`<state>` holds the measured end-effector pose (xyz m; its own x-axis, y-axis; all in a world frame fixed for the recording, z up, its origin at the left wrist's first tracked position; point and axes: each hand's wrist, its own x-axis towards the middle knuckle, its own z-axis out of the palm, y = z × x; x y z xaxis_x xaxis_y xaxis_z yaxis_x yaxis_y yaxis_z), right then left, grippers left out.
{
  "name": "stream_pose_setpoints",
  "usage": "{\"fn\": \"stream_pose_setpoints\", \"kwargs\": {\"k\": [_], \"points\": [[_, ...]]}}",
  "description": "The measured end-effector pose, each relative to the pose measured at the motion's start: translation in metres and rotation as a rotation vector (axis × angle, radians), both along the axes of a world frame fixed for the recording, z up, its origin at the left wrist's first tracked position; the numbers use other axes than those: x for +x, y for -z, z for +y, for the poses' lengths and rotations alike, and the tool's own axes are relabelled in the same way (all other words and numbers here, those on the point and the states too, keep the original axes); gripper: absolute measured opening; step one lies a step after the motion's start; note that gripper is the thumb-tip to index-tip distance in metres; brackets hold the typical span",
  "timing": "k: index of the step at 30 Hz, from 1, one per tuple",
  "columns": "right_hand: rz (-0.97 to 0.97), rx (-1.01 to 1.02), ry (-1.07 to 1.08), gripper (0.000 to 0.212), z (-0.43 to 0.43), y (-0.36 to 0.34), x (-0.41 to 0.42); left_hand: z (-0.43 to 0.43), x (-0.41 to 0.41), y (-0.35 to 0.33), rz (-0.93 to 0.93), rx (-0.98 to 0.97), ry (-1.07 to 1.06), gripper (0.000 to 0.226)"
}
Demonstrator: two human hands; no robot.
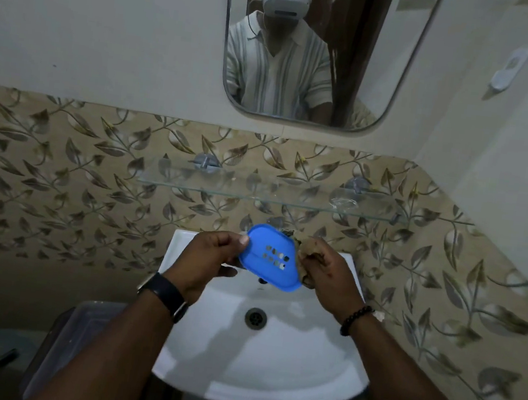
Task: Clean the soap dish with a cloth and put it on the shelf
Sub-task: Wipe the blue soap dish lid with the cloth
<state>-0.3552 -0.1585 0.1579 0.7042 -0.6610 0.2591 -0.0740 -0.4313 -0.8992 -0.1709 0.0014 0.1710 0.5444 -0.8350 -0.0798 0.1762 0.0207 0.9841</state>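
A blue plastic soap dish (269, 256) with drain holes in its middle is held tilted above the white basin. My left hand (213, 260) pinches its left edge, thumb on top. My right hand (329, 276) grips a bunched brown cloth (307, 254) that touches the dish's right end. Above and behind the dish, a glass shelf (257, 192) is fixed to the leaf-patterned tiles.
The white basin (270, 365) with its drain (255, 318) lies below my hands. A mirror (306, 50) hangs on the wall above the shelf. A grey lidded bin (77, 326) stands to the basin's lower left. A white fitting (507, 71) is on the right wall.
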Motion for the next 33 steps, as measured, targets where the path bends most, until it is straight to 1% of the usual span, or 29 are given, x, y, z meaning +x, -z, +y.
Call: {"fn": "stream_pose_setpoints", "kwargs": {"k": [2, 3, 4, 5, 6, 7, 8, 9, 10, 11, 13, 14, 15, 16, 17, 20, 21, 22, 23, 24, 25, 26, 27, 28, 31, 32, 33], "points": [[0.009, -0.027, 0.06, 0.032, -0.005, -0.002, -0.002, -0.001, 0.0, 0.0, 0.068, 0.001, 0.083, 0.018], [-0.04, 0.02, 0.117, 0.028, -0.004, 0.0, 0.0, -0.003, -0.005, 0.001, 0.129, -0.03, 0.081, 0.016], [-0.113, 0.108, 0.212, 0.019, 0.0, 0.003, 0.006, -0.007, -0.011, 0.004, 0.173, -0.064, 0.052, 0.014], [-0.184, 0.239, 0.334, 0.012, 0.006, 0.007, 0.012, -0.011, -0.019, 0.007, 0.21, -0.098, 0.011, 0.012], [-0.244, 0.404, 0.435, 0.012, 0.015, 0.01, 0.019, -0.016, -0.028, 0.012, 0.228, -0.121, -0.032, 0.012], [-0.285, 0.554, 0.487, 0.017, 0.025, 0.014, 0.025, -0.02, -0.037, 0.016, 0.236, -0.136, -0.07, 0.013], [-0.285, 0.617, 0.515, 0.024, 0.036, 0.02, 0.029, -0.022, -0.045, 0.02, 0.235, -0.143, -0.101, 0.014], [-0.245, 0.575, 0.542, 0.029, 0.045, 0.026, 0.03, -0.024, -0.049, 0.024, 0.245, -0.146, -0.126, 0.013], [-0.185, 0.45, 0.582, 0.032, 0.052, 0.031, 0.028, -0.024, -0.052, 0.027, 0.259, -0.149, -0.143, 0.013], [-0.121, 0.265, 0.637, 0.033, 0.054, 0.034, 0.023, -0.023, -0.052, 0.029, 0.27, -0.153, -0.152, 0.013], [0.023, -0.188, 0.729, 0.025, 0.045, 0.036, 0.013, -0.023, -0.054, 0.032, 0.259, -0.161, -0.161, 0.013], [0.096, -0.368, 0.754, 0.018, 0.038, 0.034, 0.01, -0.024, -0.056, 0.033, 0.244, -0.16, -0.159, 0.014], [0.158, -0.481, 0.764, 0.014, 0.035, 0.033, 0.008, -0.025, -0.058, 0.035, 0.231, -0.158, -0.15, 0.016], [0.188, -0.55, 0.74, 0.014, 0.033, 0.031, 0.009, -0.027, -0.062, 0.037, 0.217, -0.154, -0.136, 0.019], [0.174, -0.597, 0.665, 0.017, 0.035, 0.029, 0.012, -0.029, -0.065, 0.037, 0.208, -0.147, -0.123, 0.02], [0.051, -0.655, 0.263, 0.031, 0.045, 0.027, 0.021, -0.033, -0.063, 0.036, 0.23, -0.141, -0.13, 0.01], [0.073, -0.699, 0.187, 0.039, 0.045, 0.026, 0.02, -0.033, -0.06, 0.036, 0.238, -0.147, -0.137, 0.01], [0.127, -0.786, 0.185, 0.047, 0.041, 0.022, 0.018, -0.032, -0.057, 0.036, 0.245, -0.154, -0.135, 0.011], [0.187, -0.877, 0.234, 0.054, 0.033, 0.019, 0.015, -0.031, -0.054, 0.035, 0.244, -0.158, -0.127, 0.011], [0.23, -0.912, 0.316, 0.057, 0.022, 0.016, 0.012, -0.029, -0.053, 0.035, 0.233, -0.158, -0.118, 0.014], [0.255, -0.867, 0.398, 0.057, 0.015, 0.012, 0.01, -0.028, -0.054, 0.034, 0.218, -0.154, -0.106, 0.02], [0.255, -0.775, 0.454, 0.055, 0.011, 0.009, 0.009, -0.028, -0.055, 0.034, 0.206, -0.147, -0.091, 0.025], [0.241, -0.688, 0.458, 0.052, 0.01, 0.008, 0.011, -0.028, -0.055, 0.034, 0.199, -0.143, -0.083, 0.027], [0.209, -0.63, 0.413, 0.048, 0.012, 0.008, 0.014, -0.027, -0.055, 0.033, 0.199, -0.144, -0.081, 0.028], [0.056, -0.534, 0.149, 0.032, 0.031, 0.007, 0.022, -0.028, -0.046, 0.03, 0.223, -0.163, -0.098, 0.027], [0.025, -0.532, 0.055, 0.031, 0.035, 0.007, 0.021, -0.027, -0.042, 0.029, 0.241, -0.169, -0.111, 0.027], [0.03, -0.604, -0.026, 0.035, 0.039, 0.008, 0.018, -0.027, -0.039, 0.029, 0.268, -0.174, -0.128, 0.028]]}}
